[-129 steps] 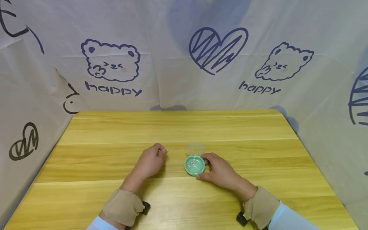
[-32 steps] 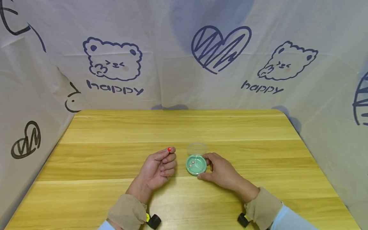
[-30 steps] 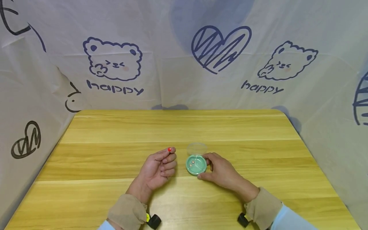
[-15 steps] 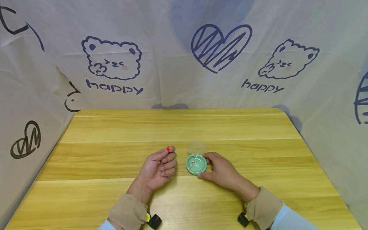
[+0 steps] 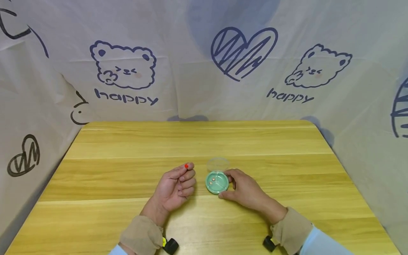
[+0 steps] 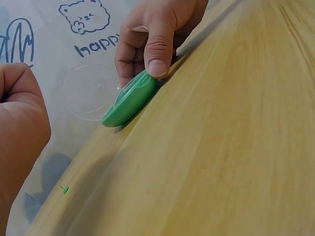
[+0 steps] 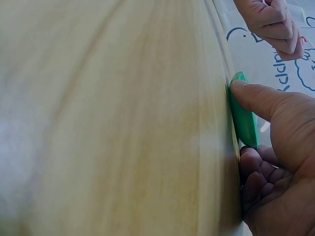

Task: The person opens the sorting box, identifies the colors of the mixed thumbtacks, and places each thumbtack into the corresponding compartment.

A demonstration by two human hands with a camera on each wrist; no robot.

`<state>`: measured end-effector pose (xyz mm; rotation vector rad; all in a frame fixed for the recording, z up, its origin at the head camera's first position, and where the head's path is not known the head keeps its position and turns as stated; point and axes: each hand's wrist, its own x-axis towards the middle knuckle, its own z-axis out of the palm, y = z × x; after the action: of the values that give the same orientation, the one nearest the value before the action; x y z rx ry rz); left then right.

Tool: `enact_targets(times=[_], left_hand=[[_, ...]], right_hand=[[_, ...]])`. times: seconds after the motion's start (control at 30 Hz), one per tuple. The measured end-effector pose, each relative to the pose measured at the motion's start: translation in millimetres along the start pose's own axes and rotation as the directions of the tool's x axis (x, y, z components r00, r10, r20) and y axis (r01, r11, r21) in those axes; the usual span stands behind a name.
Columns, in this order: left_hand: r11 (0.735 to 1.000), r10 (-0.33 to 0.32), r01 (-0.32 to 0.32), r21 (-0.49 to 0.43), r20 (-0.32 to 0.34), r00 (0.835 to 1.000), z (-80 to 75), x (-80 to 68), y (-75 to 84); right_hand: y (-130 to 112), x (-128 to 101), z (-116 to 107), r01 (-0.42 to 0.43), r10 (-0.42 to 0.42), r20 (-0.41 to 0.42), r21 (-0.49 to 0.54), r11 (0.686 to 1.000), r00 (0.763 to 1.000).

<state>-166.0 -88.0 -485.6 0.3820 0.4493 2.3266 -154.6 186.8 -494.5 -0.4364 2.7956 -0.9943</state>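
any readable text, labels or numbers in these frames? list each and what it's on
"happy" on the backdrop sheet, under the left bear drawing.
"happy" on the same sheet, under the right bear drawing.
"happ", cut off by the right hand, on the sheet in the left wrist view.
Print beside the green dish in the right wrist view: sideways, cropped, not readable.
No text visible on the dish, clear lid or table.

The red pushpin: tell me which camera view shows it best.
The head view: the red pushpin shows clearly, pinched at the left hand fingertips beside the green round case. Neither wrist view shows the pin; each shows only part of that hand.
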Motion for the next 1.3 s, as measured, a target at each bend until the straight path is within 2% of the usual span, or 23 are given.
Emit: enact_targets(times=[0.2, 0.63, 0.73, 0.8, 0.83, 0.87, 0.9, 0.93, 0.97, 1.03, 1.1, 1.13, 1.17, 1.23, 1.3], left_hand=[[0.999, 0.014, -0.013, 0.031, -0.024, 1.0, 1.2, 0.8, 0.4], [0.993, 0.054, -0.034, 0.117, -0.173, 0.983, 7.6, 3.8, 2.6], [0.98, 0.066, -0.011, 0.199, -0.269, 0.961, 10.0, 5.7, 1.0], [0.953, 0.092, 0.021, 0.302, -0.354, 0.931, 12.8, 9.9, -0.7], [0.926, 0.115, 0.047, 0.374, -0.399, 0.91, 14.3, 12.1, -1.4], [0.888, 0.141, 0.083, 0.453, -0.439, 0.888, 16.4, 14.6, -2.1], [0.832, 0.175, 0.125, 0.541, -0.47, 0.865, 18.2, 17.3, -2.5], [0.741, 0.218, 0.181, 0.646, -0.487, 0.845, 20.1, 19.7, -2.8], [0.622, 0.26, 0.241, 0.745, -0.487, 0.834, 22.3, 22.2, -2.9], [0.351, 0.323, 0.351, 0.868, -0.464, 0.825, 27.3, 26.1, -3.1], [0.077, 0.359, 0.411, 0.908, -0.41, 0.838, 32.4, 30.0, -3.8], [-0.039, 0.361, 0.421, 0.906, -0.38, 0.852, 35.1, 32.2, -4.6], [-0.116, 0.348, 0.414, 0.903, -0.354, 0.868, 37.8, 34.7, -5.8], [-0.25, 0.322, 0.406, 0.879, -0.32, 0.891, 42.2, 40.1, -9.3], [-0.374, 0.296, 0.391, 0.841, -0.291, 0.91, 46.1, 45.5, -14.0]], right_hand=[[0, 0, 0, -0.002, 0.002, -0.004, 0.002, 1.0, 1.0], [-1, 2, -1, 0.003, -0.003, -0.001, 0.001, 1.0, 1.0], [-2, 1, -1, 0.001, -0.001, 0.003, -0.002, 1.0, 1.0], [-1, 0, -1, -0.002, 0.002, -0.003, -0.006, 1.0, 1.0], [-2, 0, 0, -0.003, 0.002, -0.004, -0.007, 1.0, 1.0], [-2, 0, 0, -0.005, 0.005, -0.005, -0.008, 1.0, 1.0], [-2, 0, 0, -0.007, 0.007, -0.005, -0.007, 1.0, 1.0], [-2, 0, 0, -0.01, 0.01, -0.005, -0.006, 1.0, 1.0], [-2, 0, 0, -0.014, 0.014, -0.006, -0.005, 1.0, 1.0], [-2, 0, 0, -0.02, 0.02, -0.003, -0.002, 1.0, 1.0], [-2, 0, 0, -0.02, 0.02, -0.001, 0.001, 1.0, 1.0], [-2, 0, 0, -0.018, 0.018, -0.001, 0.004, 1.0, 1.0], [-2, 0, 0, -0.015, 0.015, -0.002, 0.004, 1.0, 1.0], [-2, 0, 0, -0.01, 0.01, -0.002, 0.005, 1.0, 1.0], [-2, 0, 0, -0.005, 0.005, 0.001, 0.009, 1.0, 1.0]])
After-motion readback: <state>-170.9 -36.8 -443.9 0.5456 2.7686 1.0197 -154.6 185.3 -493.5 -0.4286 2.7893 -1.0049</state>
